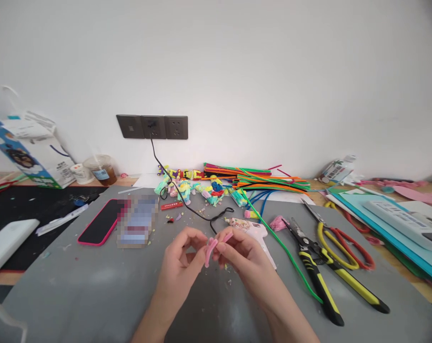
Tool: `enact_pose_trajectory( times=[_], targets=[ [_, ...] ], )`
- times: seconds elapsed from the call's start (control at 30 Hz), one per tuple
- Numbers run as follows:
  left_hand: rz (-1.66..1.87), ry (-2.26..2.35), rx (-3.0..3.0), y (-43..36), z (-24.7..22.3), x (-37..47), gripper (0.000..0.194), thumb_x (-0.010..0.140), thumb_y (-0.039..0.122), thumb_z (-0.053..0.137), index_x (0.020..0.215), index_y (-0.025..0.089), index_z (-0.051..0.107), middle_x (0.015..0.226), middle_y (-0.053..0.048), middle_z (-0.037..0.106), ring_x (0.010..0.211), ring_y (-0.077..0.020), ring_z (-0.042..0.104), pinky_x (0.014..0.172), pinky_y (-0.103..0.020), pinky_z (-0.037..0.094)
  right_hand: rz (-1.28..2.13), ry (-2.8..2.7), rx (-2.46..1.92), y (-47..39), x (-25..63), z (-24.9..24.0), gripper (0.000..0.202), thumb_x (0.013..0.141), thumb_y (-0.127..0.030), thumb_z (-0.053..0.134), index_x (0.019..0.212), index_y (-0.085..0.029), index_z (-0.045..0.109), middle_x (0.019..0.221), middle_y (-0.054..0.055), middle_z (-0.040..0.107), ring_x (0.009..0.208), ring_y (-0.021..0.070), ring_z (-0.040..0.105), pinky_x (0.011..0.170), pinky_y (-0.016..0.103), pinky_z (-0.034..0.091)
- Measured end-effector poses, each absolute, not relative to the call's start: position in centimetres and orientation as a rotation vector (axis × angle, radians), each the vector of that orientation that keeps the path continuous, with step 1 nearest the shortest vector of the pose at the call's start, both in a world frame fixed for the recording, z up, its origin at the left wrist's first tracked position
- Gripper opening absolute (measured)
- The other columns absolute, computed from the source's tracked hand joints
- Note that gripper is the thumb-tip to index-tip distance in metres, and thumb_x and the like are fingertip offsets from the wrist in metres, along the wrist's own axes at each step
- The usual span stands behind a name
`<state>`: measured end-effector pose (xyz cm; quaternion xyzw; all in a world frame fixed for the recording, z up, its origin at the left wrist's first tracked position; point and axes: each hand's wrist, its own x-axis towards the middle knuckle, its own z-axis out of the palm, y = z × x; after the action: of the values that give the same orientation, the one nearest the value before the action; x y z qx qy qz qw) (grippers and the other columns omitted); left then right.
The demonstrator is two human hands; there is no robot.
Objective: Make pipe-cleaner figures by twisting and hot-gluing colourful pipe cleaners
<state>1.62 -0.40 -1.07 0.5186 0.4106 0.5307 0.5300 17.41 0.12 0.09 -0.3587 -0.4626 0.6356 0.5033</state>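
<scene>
Between my two hands is a short pink pipe cleaner (pixel 210 251), bent, with one end hanging down. My left hand (pixel 185 257) pinches it between thumb and forefinger. The fingers of my right hand (pixel 239 255) are closed on its other part, close beside the left fingertips. Both hands are held above the grey mat (pixel 105 295). Just behind my right hand lies a white glue gun (pixel 253 229), partly covered by the hand. A long green pipe cleaner (pixel 285 250) runs past it on the right.
Black-and-yellow shears (pixel 317 267) and red-and-yellow scissors (pixel 339 243) lie at right. Bundles of coloured pipe cleaners (pixel 269 180) and small fuzzy pieces (pixel 183 190) line the back. A pink-edged phone (pixel 103 223) lies left. A black cable (pixel 176 186) runs from the wall socket (pixel 153 127).
</scene>
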Motion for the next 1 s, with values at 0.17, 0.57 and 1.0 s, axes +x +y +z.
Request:
enact_pose_trajectory(
  times=[0.17, 0.57, 1.0],
  targets=[
    [1.293, 1.012, 1.358, -0.5, -1.0, 1.9, 0.016, 0.088, 0.033, 0.068, 0.08, 0.02, 0.067, 0.083, -0.002, 0.059, 0.066, -0.0128, 0.054, 0.054, -0.021, 0.047, 1.453, -1.17, -0.892, 0.1, 17.4, 0.4, 0.027, 0.082, -0.043, 0.078, 0.076, -0.019, 0.067, 0.079, 0.001, 0.064, 0.068, 0.0135, 0.056, 0.063, 0.025, 0.047],
    [1.377, 0.928, 1.046, -0.5, -1.7, 1.1, 0.026, 0.084, 0.037, 0.075, 0.071, 0.019, 0.06, 0.078, -0.003, 0.068, 0.061, -0.0114, 0.057, 0.055, -0.023, 0.05, 1.249, -0.816, -0.897, 0.4, 18.2, -0.4, 0.03, 0.08, -0.045, 0.079, 0.072, -0.02, 0.063, 0.092, 0.002, 0.064, 0.068, 0.0122, 0.051, 0.064, 0.024, 0.045],
    [1.551, 0.698, 0.856, 0.1, -1.9, 0.9, 0.024, 0.082, 0.039, 0.078, 0.07, 0.022, 0.066, 0.074, 0.001, 0.066, 0.065, -0.012, 0.061, 0.048, -0.018, 0.052, 1.459, -0.722, -0.78, 0.1, 17.9, -0.3, 0.032, 0.078, -0.04, 0.082, 0.069, -0.02, 0.059, 0.084, 0.003, 0.068, 0.077, 0.0154, 0.06, 0.064, 0.023, 0.054]
  ],
)
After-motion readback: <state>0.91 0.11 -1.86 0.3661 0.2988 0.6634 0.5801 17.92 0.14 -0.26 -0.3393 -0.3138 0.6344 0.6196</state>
